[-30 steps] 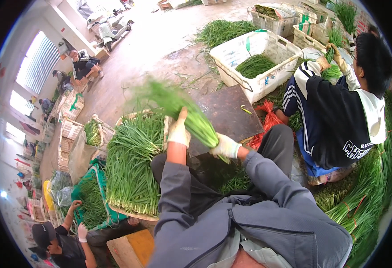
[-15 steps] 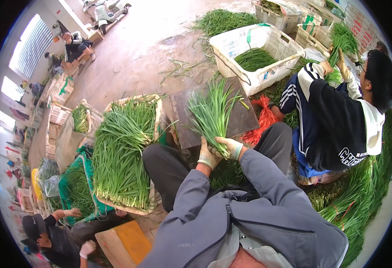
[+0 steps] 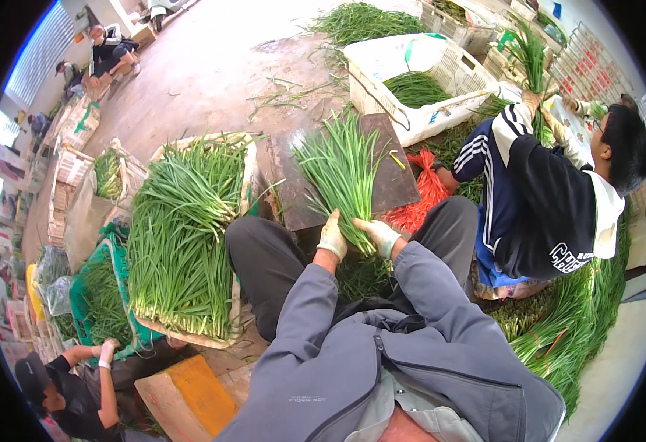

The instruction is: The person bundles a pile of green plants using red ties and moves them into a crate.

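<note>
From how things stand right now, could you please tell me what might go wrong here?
The green bunch could come apart, since the left hand and right hand hold it only near its lower end. Its spread leaves might also brush the small yellow item lying close by on the dark board.

in mid-frame, a gloved left hand (image 3: 332,235) and gloved right hand (image 3: 379,236) together hold a bunch of long green stalks (image 3: 343,163) by its narrow base, fanned out over a dark surface (image 3: 402,187); at left, a heaped basket (image 3: 250,166); upper right, a white crate (image 3: 379,107).
</note>
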A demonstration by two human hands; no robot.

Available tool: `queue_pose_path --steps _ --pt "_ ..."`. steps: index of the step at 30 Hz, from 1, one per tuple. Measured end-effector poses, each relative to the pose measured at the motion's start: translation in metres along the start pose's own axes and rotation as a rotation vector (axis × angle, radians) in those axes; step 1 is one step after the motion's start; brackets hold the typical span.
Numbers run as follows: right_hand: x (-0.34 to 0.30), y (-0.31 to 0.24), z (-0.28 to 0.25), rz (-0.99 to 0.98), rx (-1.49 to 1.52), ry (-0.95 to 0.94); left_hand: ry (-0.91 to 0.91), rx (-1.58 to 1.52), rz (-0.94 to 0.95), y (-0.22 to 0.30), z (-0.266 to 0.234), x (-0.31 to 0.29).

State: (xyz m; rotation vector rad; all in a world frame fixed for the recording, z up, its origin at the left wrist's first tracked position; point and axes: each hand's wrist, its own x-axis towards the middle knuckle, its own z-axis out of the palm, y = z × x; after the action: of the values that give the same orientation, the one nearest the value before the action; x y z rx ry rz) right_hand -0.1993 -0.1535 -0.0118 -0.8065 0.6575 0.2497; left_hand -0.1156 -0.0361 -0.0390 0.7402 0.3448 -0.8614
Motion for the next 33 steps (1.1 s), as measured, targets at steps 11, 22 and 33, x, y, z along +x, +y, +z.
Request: queue_pose_path --steps 11,22,33 --pt "0.013 0.014 -0.001 0.034 0.173 -0.079 0.102 0.168 -0.097 -0.004 -0.017 0.005" --pt "0.015 0.029 0.004 -0.183 0.012 0.046 0.297 0.318 0.134 0.004 0.002 -0.024" --pt "0.014 0.023 0.006 -0.316 -0.008 0.125 0.356 0.278 0.204 0.003 -0.010 -0.032"
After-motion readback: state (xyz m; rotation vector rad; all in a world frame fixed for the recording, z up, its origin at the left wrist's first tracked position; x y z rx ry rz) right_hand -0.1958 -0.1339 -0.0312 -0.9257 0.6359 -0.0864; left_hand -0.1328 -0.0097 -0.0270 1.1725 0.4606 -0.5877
